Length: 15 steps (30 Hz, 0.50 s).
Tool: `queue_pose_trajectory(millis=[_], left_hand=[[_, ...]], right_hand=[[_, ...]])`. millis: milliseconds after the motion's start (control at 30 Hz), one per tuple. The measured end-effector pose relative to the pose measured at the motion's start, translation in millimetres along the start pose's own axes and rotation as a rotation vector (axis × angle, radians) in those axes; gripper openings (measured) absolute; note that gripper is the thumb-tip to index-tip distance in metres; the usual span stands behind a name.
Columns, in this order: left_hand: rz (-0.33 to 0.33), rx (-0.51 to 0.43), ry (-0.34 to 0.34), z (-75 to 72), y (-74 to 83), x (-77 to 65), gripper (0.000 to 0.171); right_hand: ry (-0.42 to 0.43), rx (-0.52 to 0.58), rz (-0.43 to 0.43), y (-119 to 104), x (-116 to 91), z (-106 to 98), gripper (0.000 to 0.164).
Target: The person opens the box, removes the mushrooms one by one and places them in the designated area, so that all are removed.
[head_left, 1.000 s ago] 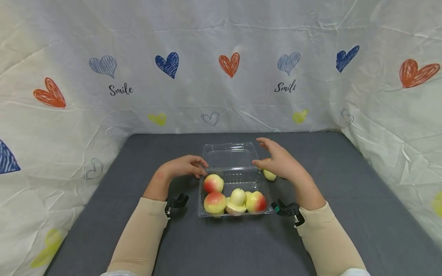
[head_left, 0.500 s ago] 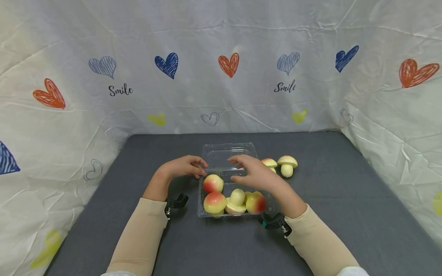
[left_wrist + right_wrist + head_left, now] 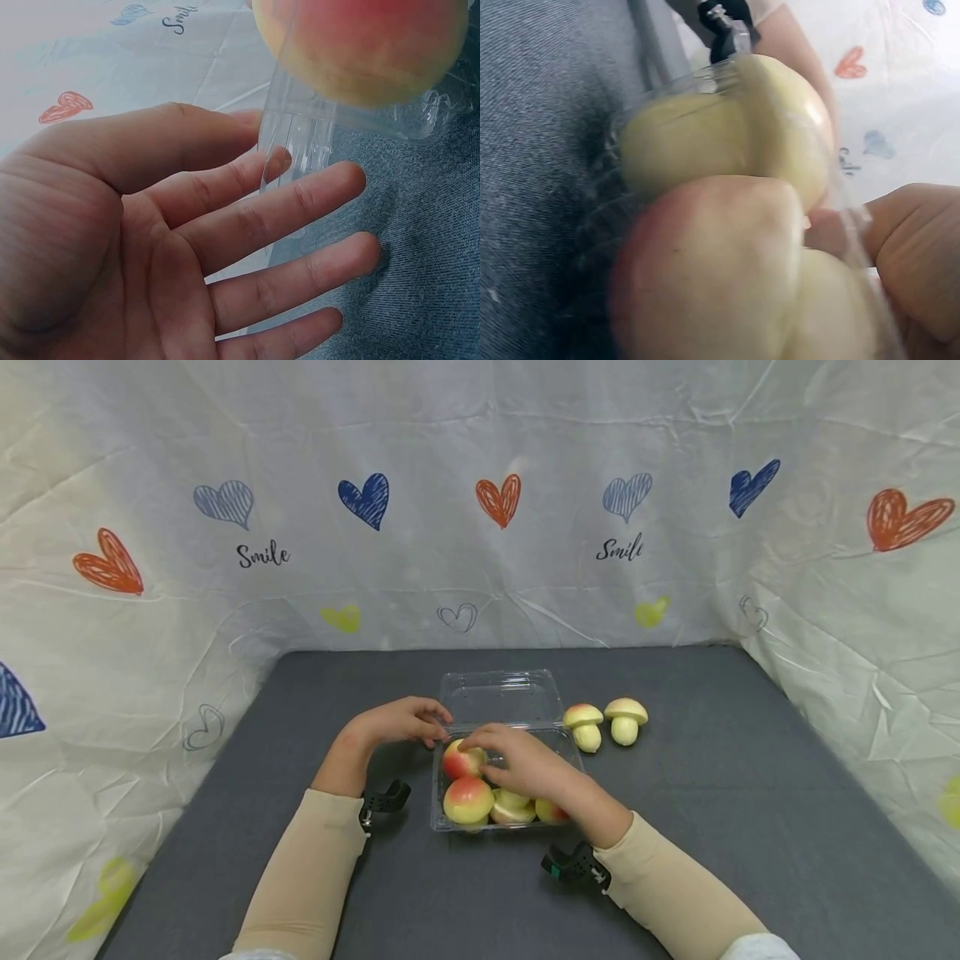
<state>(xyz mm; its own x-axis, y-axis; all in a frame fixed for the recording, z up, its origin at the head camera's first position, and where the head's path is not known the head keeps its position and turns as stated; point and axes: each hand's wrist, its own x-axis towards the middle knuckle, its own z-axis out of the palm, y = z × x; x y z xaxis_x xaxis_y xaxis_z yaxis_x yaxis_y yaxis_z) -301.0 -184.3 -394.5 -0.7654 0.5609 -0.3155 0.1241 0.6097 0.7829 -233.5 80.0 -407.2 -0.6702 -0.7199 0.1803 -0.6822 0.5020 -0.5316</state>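
A clear plastic clamshell box (image 3: 437, 814) lies open, its lid (image 3: 501, 697) folded back. Inside it are several toy mushrooms with yellow-and-red caps. My right hand (image 3: 525, 764) reaches over the box, fingertips and thumb spread at the far-left mushroom (image 3: 459, 760). Under this hand, a stem-up mushroom (image 3: 512, 810) and another mushroom (image 3: 551, 812) are partly covered; the near-left mushroom (image 3: 467, 800) shows fully. My left hand (image 3: 401, 722) stays at the box's left edge, its fingers loosely extended beside the clear wall in the left wrist view.
Two more toy mushrooms stand right of the lid on the grey table cloth (image 3: 712, 777): one mushroom (image 3: 583, 727) close to the box, the other mushroom (image 3: 626, 721) just beyond it. A white sheet (image 3: 420, 568) printed with hearts hangs behind and at the sides.
My right hand has moved left and nearer, from beside the two mushrooms outside the box to the far-left mushroom inside. Those two are now uncovered. My left hand has kept its place.
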Motion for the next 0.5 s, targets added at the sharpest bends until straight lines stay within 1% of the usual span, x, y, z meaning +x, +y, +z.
queue_pose_trajectory(millis=[67, 200, 367, 500], left_hand=[[-0.005, -0.001, 0.0, 0.3, -0.4, 0.4, 0.043], [-0.009, 0.001, 0.014, -0.1, -1.4, 1.2, 0.042], [0.001, 0.001, 0.02, -0.4, -1.3, 1.2, 0.039], [0.005, 0.001, 0.018, 0.1, -2.6, 1.3, 0.04]], right_hand=[[0.007, -0.005, 0.003, 1.2, -0.2, 3.7, 0.044], [0.045, -0.053, 0.013, 2.7, 1.2, 9.2, 0.054], [0.105, -0.111, 0.035, 0.8, 2.1, 11.2, 0.05], [0.115, -0.125, 0.042, 0.2, 1.6, 12.2, 0.047]])
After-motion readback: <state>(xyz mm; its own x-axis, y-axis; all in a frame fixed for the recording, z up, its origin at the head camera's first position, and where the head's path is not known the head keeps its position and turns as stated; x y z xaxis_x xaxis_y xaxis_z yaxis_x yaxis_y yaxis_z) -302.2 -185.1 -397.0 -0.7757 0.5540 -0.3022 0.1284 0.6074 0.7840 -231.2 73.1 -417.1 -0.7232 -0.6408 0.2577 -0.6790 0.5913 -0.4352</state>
